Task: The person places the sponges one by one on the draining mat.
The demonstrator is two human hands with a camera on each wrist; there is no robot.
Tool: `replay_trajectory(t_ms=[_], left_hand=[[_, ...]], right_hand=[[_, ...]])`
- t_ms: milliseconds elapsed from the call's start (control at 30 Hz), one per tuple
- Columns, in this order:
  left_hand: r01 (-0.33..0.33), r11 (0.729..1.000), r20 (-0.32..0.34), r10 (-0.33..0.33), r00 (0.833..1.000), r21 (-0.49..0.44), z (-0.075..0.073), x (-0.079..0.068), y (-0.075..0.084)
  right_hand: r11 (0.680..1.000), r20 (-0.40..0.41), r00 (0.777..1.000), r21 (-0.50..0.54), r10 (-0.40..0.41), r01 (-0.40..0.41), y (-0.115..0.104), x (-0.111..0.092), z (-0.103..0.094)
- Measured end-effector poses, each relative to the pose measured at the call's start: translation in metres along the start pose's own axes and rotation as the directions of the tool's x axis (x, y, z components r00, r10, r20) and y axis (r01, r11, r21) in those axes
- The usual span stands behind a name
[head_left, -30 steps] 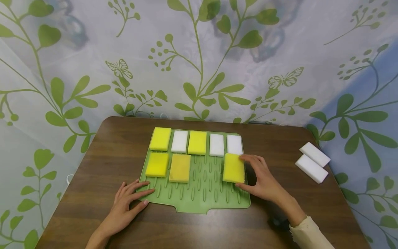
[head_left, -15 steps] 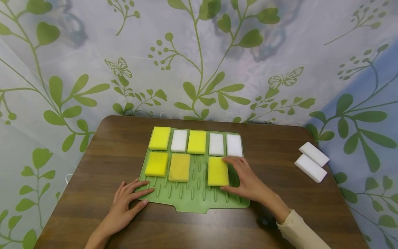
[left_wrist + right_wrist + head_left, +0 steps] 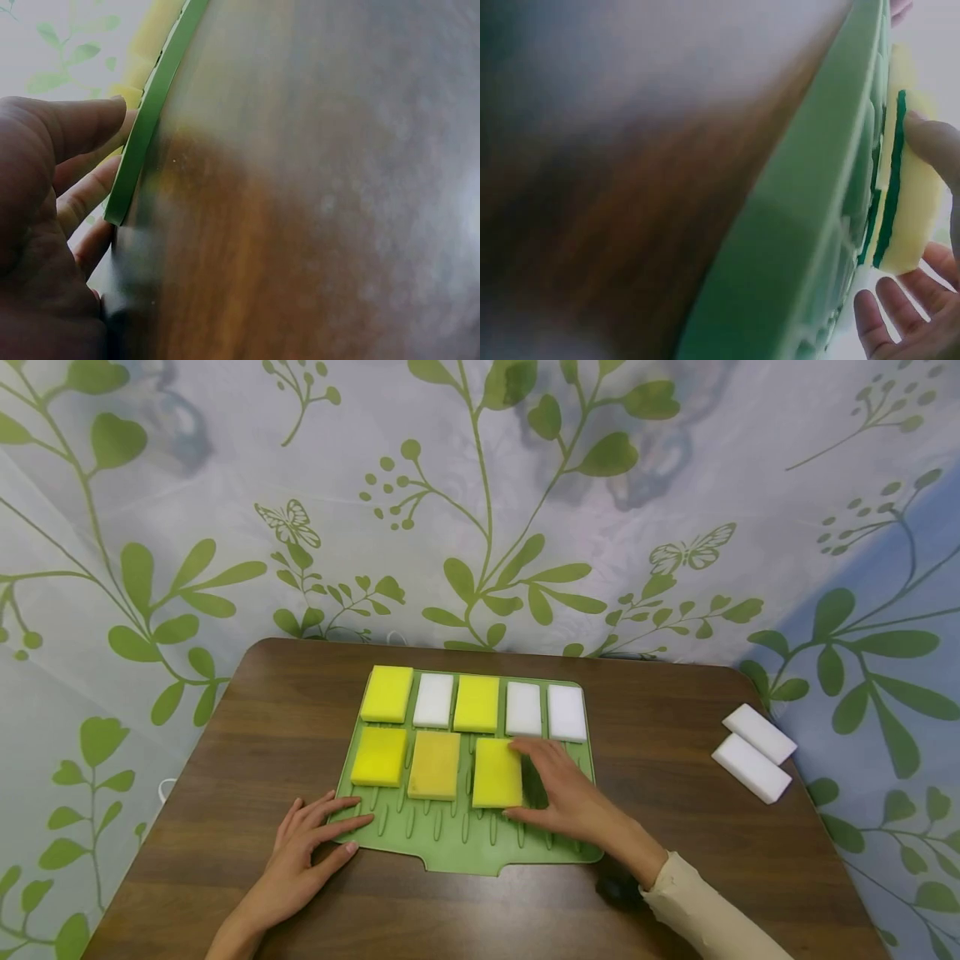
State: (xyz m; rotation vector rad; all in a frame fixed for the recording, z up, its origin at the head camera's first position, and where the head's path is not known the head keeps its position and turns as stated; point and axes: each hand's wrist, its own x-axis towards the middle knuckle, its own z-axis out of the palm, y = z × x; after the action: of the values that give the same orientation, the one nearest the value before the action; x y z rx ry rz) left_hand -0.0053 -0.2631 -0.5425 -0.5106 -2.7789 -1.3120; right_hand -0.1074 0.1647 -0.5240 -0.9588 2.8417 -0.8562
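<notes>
My right hand (image 3: 573, 797) pinches a yellow sponge (image 3: 497, 774) by its near and far ends, at the middle of a green ribbed drying mat (image 3: 465, 856). A dark green scouring layer (image 3: 893, 180) shows on the sponge's underside in the right wrist view. Whether it touches the mat I cannot tell. To its left lie a duller yellow sponge (image 3: 434, 767) and a bright yellow one (image 3: 378, 757). My left hand (image 3: 303, 852) rests at the mat's left front edge, fingers spread and loosely bent, tips on the mat.
Along the mat's back row sit yellow sponges (image 3: 476, 703) and white sponge blocks (image 3: 433, 700), side by side. Two more white blocks (image 3: 752, 767) lie at the right side of the brown table (image 3: 660, 718). A patterned curtain (image 3: 480, 510) hangs behind the table.
My right hand has carried the yellow sponge leftward, from the mat's right side to the middle, beside the duller yellow sponge. My left hand has stayed put.
</notes>
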Motion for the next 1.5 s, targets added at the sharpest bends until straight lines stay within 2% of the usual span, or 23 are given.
replay_trajectory(t_ms=[167, 333, 600, 833, 1033, 1200, 1500], left_hand=[[0.0, 1.0, 0.003, 0.0, 1.0, -0.004, 0.0, 0.0, 0.0], [-0.012, 1.0, -0.009, 0.012, 1.0, 0.002, 0.0, 0.0, -0.001], [-0.015, 1.0, -0.009, 0.015, 1.0, 0.009, 0.001, 0.0, -0.002], [-0.011, 1.0, -0.008, 0.011, 1.0, 0.008, 0.001, 0.0, -0.001], [-0.013, 1.0, -0.004, 0.013, 1.0, 0.006, 0.002, -0.001, -0.001], [-0.015, 1.0, -0.004, 0.015, 1.0, 0.002, 0.002, -0.001, -0.003], [-0.011, 1.0, -0.001, 0.011, 1.0, 0.001, 0.002, -0.001, -0.002]], right_hand=[[0.999, -0.009, 1.0, -0.033, -0.023, 0.023, -0.002, 0.004, 0.005], [0.999, 0.006, 1.0, -0.047, -0.005, 0.005, -0.002, 0.006, 0.008], [1.0, 0.024, 1.0, -0.019, 0.006, -0.006, -0.003, 0.005, 0.007], [0.999, 0.027, 0.999, 0.022, 0.044, -0.045, 0.0, -0.005, -0.001], [0.994, 0.01, 0.995, 0.042, 0.096, -0.096, 0.013, -0.019, -0.014], [0.988, -0.046, 0.988, 0.034, 0.151, -0.149, 0.032, -0.039, -0.03], [0.964, -0.181, 0.949, -0.012, 0.259, -0.265, 0.074, -0.083, -0.056]])
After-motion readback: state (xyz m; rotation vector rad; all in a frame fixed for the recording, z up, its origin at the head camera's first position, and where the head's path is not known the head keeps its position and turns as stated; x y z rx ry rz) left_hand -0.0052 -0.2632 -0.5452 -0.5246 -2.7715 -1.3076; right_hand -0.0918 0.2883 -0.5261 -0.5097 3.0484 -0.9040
